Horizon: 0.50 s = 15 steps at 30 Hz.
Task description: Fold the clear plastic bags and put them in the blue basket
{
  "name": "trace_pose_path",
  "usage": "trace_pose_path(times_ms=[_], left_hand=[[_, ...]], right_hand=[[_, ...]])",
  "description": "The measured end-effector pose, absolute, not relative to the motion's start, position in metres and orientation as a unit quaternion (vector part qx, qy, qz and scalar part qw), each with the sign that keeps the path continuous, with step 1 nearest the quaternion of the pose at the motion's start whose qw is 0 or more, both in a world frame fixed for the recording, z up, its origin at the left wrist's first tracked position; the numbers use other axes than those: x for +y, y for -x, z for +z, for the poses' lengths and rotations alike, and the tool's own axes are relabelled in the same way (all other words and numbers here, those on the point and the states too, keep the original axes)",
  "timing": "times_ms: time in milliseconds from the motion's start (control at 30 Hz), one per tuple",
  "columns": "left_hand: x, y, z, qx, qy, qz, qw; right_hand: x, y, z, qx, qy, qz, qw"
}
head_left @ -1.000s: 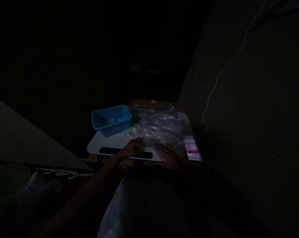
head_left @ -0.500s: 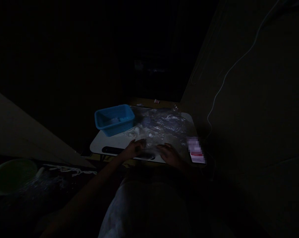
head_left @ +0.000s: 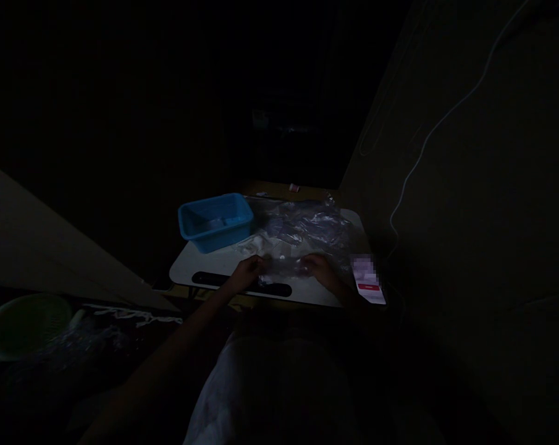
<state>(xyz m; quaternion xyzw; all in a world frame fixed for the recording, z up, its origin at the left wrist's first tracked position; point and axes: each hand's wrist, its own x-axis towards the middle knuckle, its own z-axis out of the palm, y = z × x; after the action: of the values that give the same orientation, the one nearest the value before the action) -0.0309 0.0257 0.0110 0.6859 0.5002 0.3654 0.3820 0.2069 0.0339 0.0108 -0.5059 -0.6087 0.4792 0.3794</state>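
Note:
Between my two hands a small clear plastic bag (head_left: 283,267) is stretched sideways, just above the front of a white folding table (head_left: 214,261). My left hand (head_left: 249,272) is closed on its left end. At the right end, my right hand (head_left: 320,268) grips it with fingers bent inward. Behind them lies a spread heap of crinkled clear plastic bags (head_left: 307,225). A blue plastic basin (head_left: 218,238) stands at the table's left, with some pale, indistinct things inside. The dim light hides finer detail.
A phone with a lit screen (head_left: 369,287) lies at the table's right edge. A dark slot (head_left: 209,279) runs along the front. A white cable (head_left: 427,136) hangs down the right wall. On the floor at left sits a green basket (head_left: 26,324) beside loose plastic.
Both hands have risen slightly, the right one closing from spread fingers into a grip. The clear plastic bag, blurred before, is now drawn out straight between them.

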Motion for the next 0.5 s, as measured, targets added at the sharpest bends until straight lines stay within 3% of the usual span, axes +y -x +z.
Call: trace_pose_path(times_ms=[500], left_hand=[[0.048,0.017,0.003,0.610,-0.546,0.355,0.451]], right_hand=[[0.025,-0.215,0.003,-0.542,0.582,0.483,0.367]])
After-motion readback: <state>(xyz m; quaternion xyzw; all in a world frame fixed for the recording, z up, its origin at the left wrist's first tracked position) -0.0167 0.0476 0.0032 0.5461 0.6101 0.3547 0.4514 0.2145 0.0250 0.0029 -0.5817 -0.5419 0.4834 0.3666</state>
